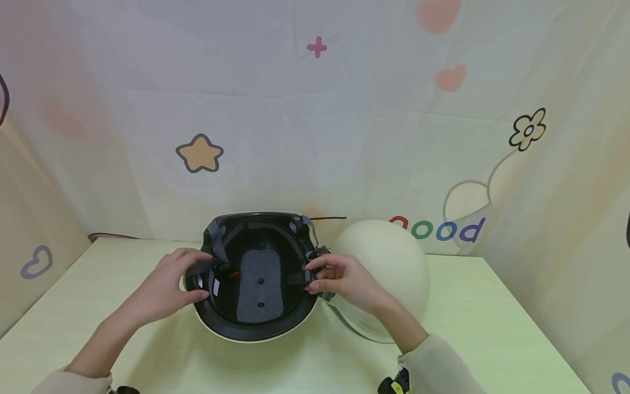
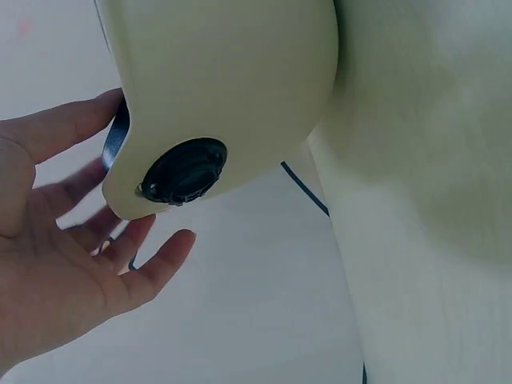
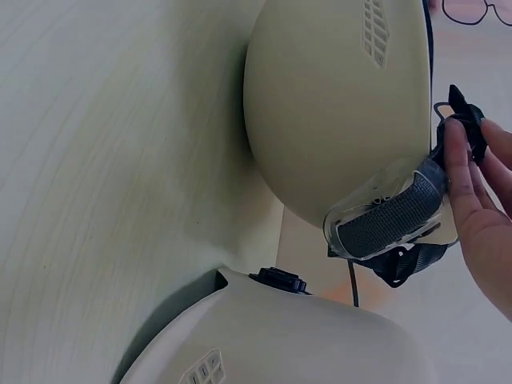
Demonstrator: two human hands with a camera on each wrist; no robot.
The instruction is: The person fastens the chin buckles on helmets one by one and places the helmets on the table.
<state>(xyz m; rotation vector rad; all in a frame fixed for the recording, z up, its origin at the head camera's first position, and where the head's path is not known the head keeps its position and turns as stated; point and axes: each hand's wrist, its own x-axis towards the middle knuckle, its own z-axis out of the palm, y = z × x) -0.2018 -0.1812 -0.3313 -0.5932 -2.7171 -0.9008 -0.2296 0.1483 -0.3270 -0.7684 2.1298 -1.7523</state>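
Observation:
An off-white helmet [image 1: 261, 331] lies upside down on the table, its black lining and grey mesh pad [image 1: 261, 262] facing up. My left hand [image 1: 172, 282] grips its left rim beside a dark strap, thumb and fingers spread along the edge. A round black fitting [image 2: 184, 172] shows on the shell near that hand in the left wrist view. At the right rim my right hand [image 1: 346, 279] pinches a black strap buckle [image 3: 468, 128] between thumb and fingers. Below the buckle, a grey webbing strap [image 3: 388, 216] runs under clear plastic on the shell's outside.
A second off-white helmet [image 1: 384, 262] sits dome up on the pale table [image 1: 492, 328], close to the right of the first. Behind the table hangs a printed curtain [image 1: 295, 137]. A thin dark cord [image 1: 330, 218] shows at the table's back edge.

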